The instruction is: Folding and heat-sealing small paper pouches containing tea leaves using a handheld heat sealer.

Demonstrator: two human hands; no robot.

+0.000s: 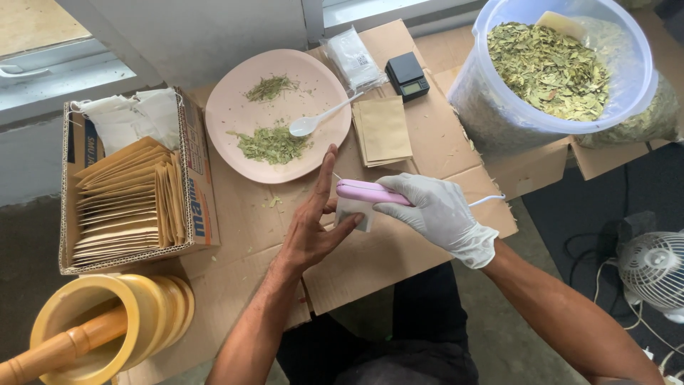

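My right hand (442, 214), in a white glove, grips a pink handheld sealer (370, 192) with a white cord trailing right. The sealer's jaw is clamped over the top of a small white tea bag (354, 213). My bare left hand (312, 227) steadies the bag, thumb against its lower edge and fingers stretched up beside it toward the plate. Both hands are over flattened brown cardboard (399, 249).
A pink plate (235, 107) holds two heaps of crushed green leaves and a white spoon (317, 119). Kraft pouches (383, 130), a black pocket scale (407, 76), a tub of dried leaves (552, 68), a box of pouches (128, 203), a yellow mortar with pestle (107, 328), a fan (652, 267).
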